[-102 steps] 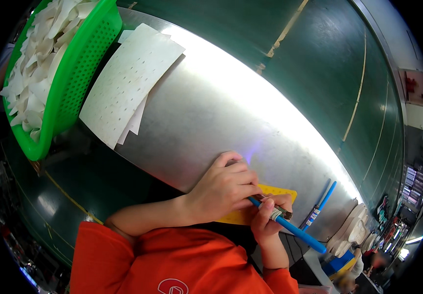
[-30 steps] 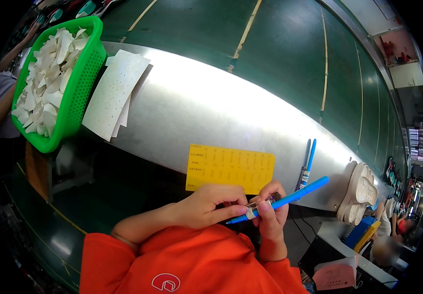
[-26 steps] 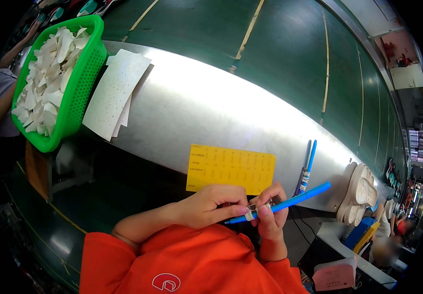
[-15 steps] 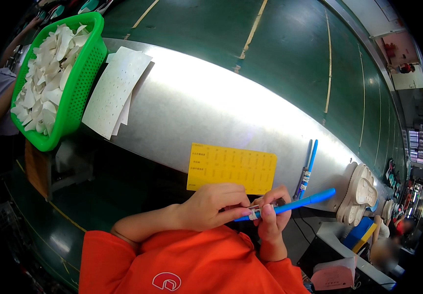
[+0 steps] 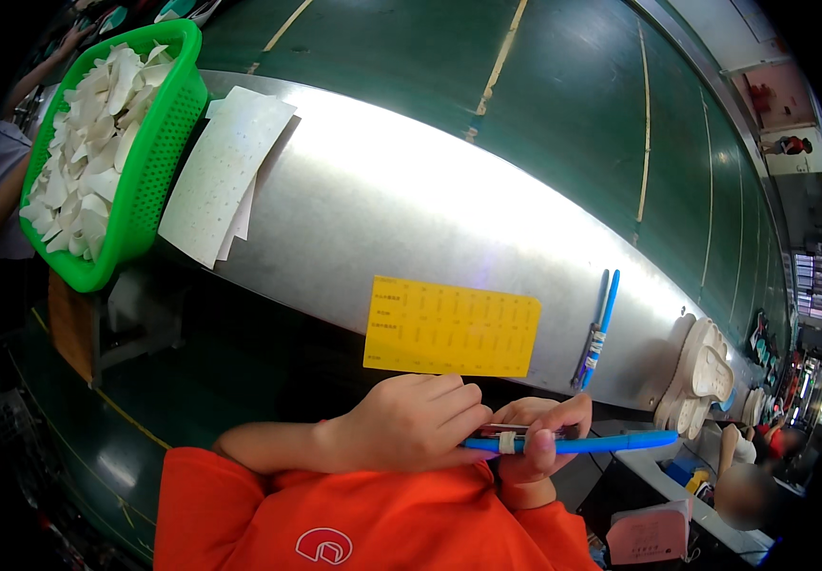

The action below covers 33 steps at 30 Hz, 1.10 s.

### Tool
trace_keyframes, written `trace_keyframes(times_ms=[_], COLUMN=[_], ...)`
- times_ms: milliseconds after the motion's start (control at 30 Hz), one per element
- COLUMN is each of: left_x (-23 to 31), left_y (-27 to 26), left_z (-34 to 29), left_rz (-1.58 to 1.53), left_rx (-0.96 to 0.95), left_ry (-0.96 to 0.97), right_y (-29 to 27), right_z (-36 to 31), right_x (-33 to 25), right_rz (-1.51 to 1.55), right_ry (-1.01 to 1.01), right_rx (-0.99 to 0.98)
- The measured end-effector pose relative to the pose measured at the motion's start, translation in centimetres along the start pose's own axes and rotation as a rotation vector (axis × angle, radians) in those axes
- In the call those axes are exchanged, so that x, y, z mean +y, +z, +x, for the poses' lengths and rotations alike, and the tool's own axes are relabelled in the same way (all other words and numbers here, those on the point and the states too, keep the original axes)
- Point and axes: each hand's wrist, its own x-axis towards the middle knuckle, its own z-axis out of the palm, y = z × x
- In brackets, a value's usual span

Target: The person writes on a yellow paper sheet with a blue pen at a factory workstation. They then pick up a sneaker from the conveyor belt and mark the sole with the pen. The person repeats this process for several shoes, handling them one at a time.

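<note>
Worktop (image 5: 382,209) of grey metal runs diagonally across the view, its far part bright with reflected light. A person in an orange shirt (image 5: 401,514) is at its near edge. Toward the upper left, a green basket (image 5: 166,181) is heaped with curved white pieces (image 5: 97,152); just to its right lie speckled pale sheets (image 5: 225,181), overlapping. Off-white shoe soles (image 5: 701,376) are stacked at the worktop's right end. A yellow card (image 5: 454,325) lies flat near the middle of the near edge. Below it, in front of the shirt, are both hands. The right hand (image 5: 544,433) grips a blue pen (image 5: 625,442) between thumb and fingers, nearly level. The left hand (image 5: 420,423) is curled at the pen's left end; its fingertips are mostly hidden, so what they grasp cannot be told. A second blue pen (image 5: 609,303) lies right of the card. Smallest is a pale band (image 5: 507,443) around the held pen, between the hands.
</note>
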Motion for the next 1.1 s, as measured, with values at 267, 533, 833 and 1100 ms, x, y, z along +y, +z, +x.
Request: trace_keyframes(times_ms=[267,533,833,1100], left_x=[0.0,-0.3,-0.6,-1.0], left_y=[-0.5,0.2,0.5,1.2], left_z=[0.0,0.0,-0.2,-0.7], left_rz=[0.079,-0.009,-0.149,-0.212], left_rx=[-0.092,-0.105,-0.116,-0.036], left_ry=[0.054,0.064,0.019,0.080], right_y=[0.3,1.2,1.0,-0.9], right_z=[-0.6,-0.5,-0.9,-1.1], right_x=[0.5,-0.3,-0.3,-0.6], right_rz=[-0.061,-0.180,-0.267,-0.172], right_ry=[0.016,0.104,0.134,0.095], right_rx=[0.016,0.119,0.110,-0.152])
